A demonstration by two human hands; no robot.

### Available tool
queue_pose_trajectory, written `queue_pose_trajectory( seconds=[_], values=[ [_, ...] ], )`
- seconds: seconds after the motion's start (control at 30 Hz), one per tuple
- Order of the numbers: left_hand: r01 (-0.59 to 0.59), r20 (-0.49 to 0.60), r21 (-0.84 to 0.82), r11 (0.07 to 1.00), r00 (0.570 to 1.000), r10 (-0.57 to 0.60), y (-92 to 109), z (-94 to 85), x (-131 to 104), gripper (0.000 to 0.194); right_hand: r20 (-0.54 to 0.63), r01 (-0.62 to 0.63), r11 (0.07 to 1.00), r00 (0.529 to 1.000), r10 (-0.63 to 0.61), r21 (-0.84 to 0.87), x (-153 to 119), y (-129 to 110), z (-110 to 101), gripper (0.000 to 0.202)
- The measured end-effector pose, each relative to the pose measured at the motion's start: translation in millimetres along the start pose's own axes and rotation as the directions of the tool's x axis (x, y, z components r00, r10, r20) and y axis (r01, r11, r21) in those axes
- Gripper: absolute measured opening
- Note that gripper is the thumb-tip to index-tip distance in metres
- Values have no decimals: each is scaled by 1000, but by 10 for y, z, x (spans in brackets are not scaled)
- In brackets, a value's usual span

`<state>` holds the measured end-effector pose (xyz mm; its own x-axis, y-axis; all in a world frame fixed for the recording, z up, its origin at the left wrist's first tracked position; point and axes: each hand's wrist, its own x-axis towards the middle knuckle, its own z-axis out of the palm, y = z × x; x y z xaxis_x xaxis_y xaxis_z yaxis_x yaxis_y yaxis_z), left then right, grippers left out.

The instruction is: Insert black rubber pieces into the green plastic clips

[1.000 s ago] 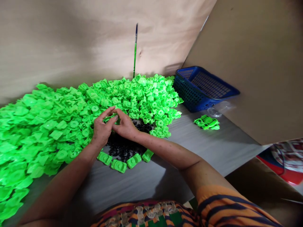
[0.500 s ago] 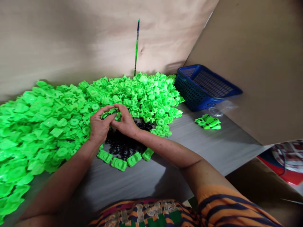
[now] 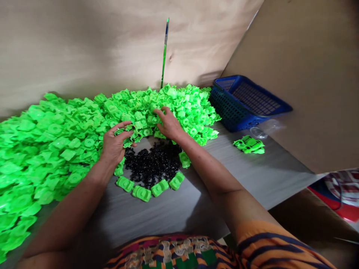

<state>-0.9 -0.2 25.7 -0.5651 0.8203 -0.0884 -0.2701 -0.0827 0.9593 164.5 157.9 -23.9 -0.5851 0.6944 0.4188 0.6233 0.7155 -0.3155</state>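
My left hand (image 3: 113, 145) is closed around green toy cars (image 3: 131, 137) with black axle parts showing on them; how many it holds I cannot tell. Apart from it, my right hand (image 3: 169, 124) reaches over the front of a big heap of green plastic car bodies (image 3: 146, 99). Its fingers are spread at the heap, and nothing shows in them. Between my forearms lies a pile of small black axle parts (image 3: 154, 164). Several green car bodies (image 3: 141, 193) sit in a curved row along the near side of that pile.
At the back right stands a blue plastic basket (image 3: 244, 119) against the board wall. A clear plastic piece (image 3: 259, 132) and a small stack of green cars (image 3: 249, 144) lie in front of it. A thin green-marked stick (image 3: 164, 56) rises behind the heap.
My two hands were together around a green car. Now my right hand has moved away, up and right to the heap, while my left hand keeps hold of the cars.
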Motion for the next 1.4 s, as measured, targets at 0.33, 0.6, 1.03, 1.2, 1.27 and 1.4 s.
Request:
queue_pose_trajectory(
  seconds=[0.33,0.6,1.03,1.2,1.27,1.4],
  values=[
    [62,62,-18,998,996,-61,0,-12,15,51,-157,81,994,985,-69,73,39,24,-13,37],
    [92,116,-19,996,989,-89,-60,-6,14,53,4,203,977,979,-204,-67,-49,-165,-68,57],
    [89,92,13,996,992,-90,-53,8,8,57,55,182,983,982,-182,15,-48,-222,-85,29],
    [68,78,15,998,995,-69,-79,3,31,54,-87,253,938,967,-239,235,-68,-362,-132,34],
    [46,70,10,999,996,-47,-92,-1,40,55,-104,223,941,974,-202,256,-60,-380,-116,36],
    [31,60,-3,1000,998,-31,-101,3,41,55,-85,132,949,990,-112,287,-34,-363,-79,36]
  ],
)
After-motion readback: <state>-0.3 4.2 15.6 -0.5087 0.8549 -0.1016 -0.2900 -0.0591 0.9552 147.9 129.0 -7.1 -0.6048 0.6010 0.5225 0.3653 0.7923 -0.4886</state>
